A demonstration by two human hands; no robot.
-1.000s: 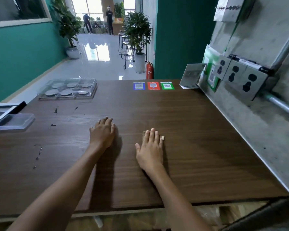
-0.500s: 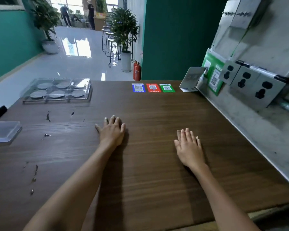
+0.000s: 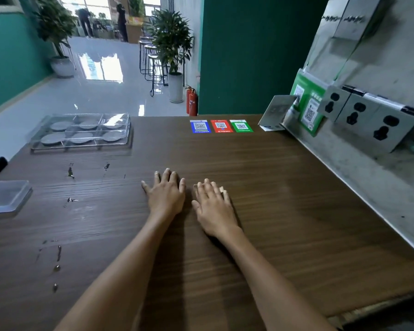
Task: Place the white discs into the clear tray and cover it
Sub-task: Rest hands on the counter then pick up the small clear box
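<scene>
Sitting at the far left corner of the brown wood-grain table (image 3: 261, 211), the clear plastic six-compartment tray (image 3: 81, 133) is seen with one pale white disc (image 3: 53, 138) in each compartment. A clear plastic cover (image 3: 115, 120) appears to lie over it already, judging by the glare across its top, so the task is judged finished or nearly so. The tray is probably parked out of the working area, well apart from both hands.

The left hand (image 3: 166, 194) and the right hand (image 3: 214, 206) are laid flat on the table near its middle, palms down, fingers straight and relaxed, just beside each other; nothing is held by either. This is read as a resting pose, taken up because no piece is left to be handled.

A second shallow clear plastic container (image 3: 6, 195) is seen at the left edge of the table, and a few small shiny specks (image 3: 70, 172) are scattered between it and the tray.

Three printed cards (image 3: 221, 126), blue, red and green, are stuck flat at the far edge; each bears a QR code, and the small print cannot be read. Grey wall sockets (image 3: 368, 120) are mounted on the concrete wall at the right, beside green QR notices (image 3: 310, 108) whose text is too small to make out.
</scene>
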